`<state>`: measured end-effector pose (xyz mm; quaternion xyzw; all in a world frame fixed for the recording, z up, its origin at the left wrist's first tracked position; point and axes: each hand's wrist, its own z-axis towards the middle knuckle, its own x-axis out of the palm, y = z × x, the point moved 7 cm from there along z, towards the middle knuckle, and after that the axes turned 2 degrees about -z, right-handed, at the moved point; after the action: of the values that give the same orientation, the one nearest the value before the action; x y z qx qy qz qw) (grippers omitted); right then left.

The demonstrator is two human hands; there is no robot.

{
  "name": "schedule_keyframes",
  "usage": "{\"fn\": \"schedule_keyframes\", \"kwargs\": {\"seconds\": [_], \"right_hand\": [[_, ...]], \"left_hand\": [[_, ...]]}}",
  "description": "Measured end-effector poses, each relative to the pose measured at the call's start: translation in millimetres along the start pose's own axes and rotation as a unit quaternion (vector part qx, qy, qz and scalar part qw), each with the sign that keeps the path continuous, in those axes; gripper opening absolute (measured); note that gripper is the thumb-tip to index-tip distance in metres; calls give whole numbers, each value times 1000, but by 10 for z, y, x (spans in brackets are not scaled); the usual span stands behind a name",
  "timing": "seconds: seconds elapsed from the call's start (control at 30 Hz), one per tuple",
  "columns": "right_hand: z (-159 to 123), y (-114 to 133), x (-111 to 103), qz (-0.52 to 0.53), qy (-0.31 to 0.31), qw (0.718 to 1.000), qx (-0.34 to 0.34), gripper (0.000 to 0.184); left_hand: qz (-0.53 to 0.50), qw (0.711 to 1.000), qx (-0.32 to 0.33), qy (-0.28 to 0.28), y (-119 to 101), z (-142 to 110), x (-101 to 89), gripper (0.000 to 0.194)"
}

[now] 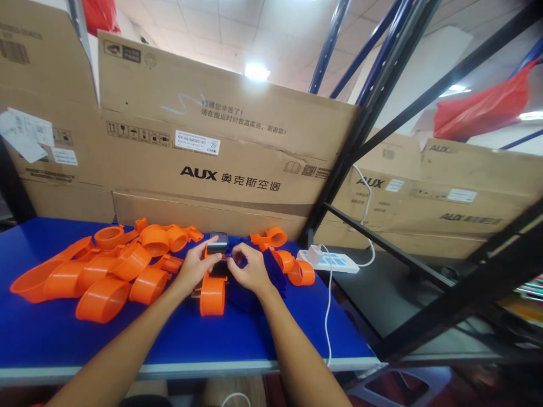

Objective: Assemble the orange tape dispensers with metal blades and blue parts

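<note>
I watch through the head view. Left hand (195,267): thumb and fingers closed on a small black-and-silver device (218,243), which sits between the hands, over the blue tabletop (203,345). Nearest me, just below it, is an orange plastic ring (212,298); I cannot tell whether the two join. Right hand (251,270): thumb and index finger curled nearly together beside the device; I cannot tell if they pinch anything. Piled orange loops (131,260) lie left; a white power strip (341,262) lies right. AUX carton (237,150) behind.
</note>
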<state>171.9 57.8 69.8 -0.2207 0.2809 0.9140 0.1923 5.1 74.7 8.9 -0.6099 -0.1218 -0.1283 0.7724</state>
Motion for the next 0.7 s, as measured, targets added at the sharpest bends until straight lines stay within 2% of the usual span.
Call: {"fn": "schedule_keyframes", "kwargs": {"seconds": [0.1, 0.23, 0.53, 0.6, 0.7], "right_hand": [[-35, -19, 1, 1, 4, 1000, 2, 9], [-43, -3, 41, 2, -1, 1000, 2, 8], [-70, 39, 71, -2, -10, 1000, -9, 16], [-73, 37, 75, -2, -10, 1000, -12, 17], [-70, 35, 86, 1, -6, 1000, -18, 20]], "left_hand": [[16, 1000, 9, 12, -61, 2, 24, 59], [23, 999, 29, 1, -79, 42, -9, 57], [59, 998, 37, -4, -11, 102, -88, 30], [63, 997, 32, -1, -10, 115, -85, 30], [61, 998, 18, 4, 4, 131, -77, 41]]}}
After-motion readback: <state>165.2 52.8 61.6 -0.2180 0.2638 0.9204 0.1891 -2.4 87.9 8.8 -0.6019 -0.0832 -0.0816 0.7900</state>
